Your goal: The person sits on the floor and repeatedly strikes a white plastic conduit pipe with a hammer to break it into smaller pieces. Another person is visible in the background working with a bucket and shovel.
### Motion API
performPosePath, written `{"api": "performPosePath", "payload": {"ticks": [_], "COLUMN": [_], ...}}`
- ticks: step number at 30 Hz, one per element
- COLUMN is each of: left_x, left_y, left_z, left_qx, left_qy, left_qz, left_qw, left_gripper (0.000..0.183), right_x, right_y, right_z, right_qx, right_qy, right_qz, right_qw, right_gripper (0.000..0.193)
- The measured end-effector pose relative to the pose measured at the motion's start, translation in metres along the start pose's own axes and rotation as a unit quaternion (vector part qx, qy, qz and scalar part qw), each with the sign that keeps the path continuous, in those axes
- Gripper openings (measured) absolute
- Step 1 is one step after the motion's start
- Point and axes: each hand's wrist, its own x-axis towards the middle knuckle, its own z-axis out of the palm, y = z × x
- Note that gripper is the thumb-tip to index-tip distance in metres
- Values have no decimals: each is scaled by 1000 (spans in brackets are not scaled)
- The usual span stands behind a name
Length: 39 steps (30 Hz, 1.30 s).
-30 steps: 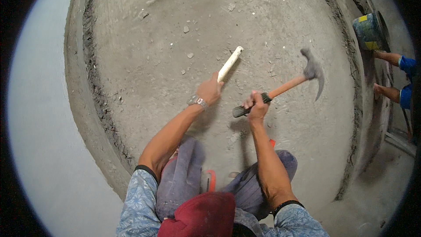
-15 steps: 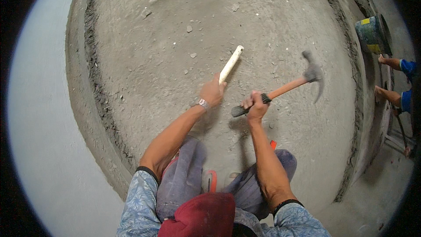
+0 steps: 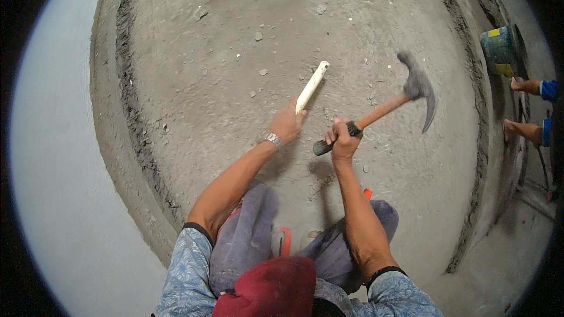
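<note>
My left hand (image 3: pixel 285 125) is closed round the lower end of a cream-white bar (image 3: pixel 311 88) with a dark spot at its tip. The bar slants up and to the right over a rough grey concrete floor (image 3: pixel 235 111); its lower end is hidden by my fingers. To the right, my right hand (image 3: pixel 345 141) grips a claw hammer (image 3: pixel 385 110) by its black-ended orange handle. The dark hammer head is raised and apart from the bar, with its curved claw towards the lower right.
Loose stone chips (image 3: pixel 258 36) lie scattered ahead. Rough grooves (image 3: pixel 135 117) run along both sides of the floor, with a pale smooth surface at the left. At the far right are a dark bucket (image 3: pixel 500 50) and another person's bare legs (image 3: pixel 524 131). My bent knees (image 3: pixel 247 211) are close below my hands.
The hammer head has swung a little upward and its handle is tilted more steeply. My left hand and the bar hold nearly the same place.
</note>
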Motion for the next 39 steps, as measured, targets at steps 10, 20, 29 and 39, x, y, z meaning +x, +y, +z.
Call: {"api": "performPosePath", "payload": {"ticks": [10, 20, 29, 39], "left_x": [-3, -1, -9, -8], "left_y": [-7, -23, -24, -32], "left_z": [3, -2, -11, -11], "left_qx": [8, -40, 15, -18], "left_qy": [-8, 59, 20, 21], "left_qz": [-19, -37, -5, -52], "left_qw": [1000, 997, 1000, 998], "left_gripper": [45, 45, 51, 46], "right_x": [-4, -8, -4, -9], "right_y": [-5, 33, -1, 6], "right_z": [-11, -18, 18, 6], "right_qx": [-3, -194, 29, -96], "right_qy": [25, -27, -37, -25], "right_qz": [117, 241, 0, 144], "right_qw": [993, 950, 999, 985], "right_gripper": [20, 23, 19, 20]}}
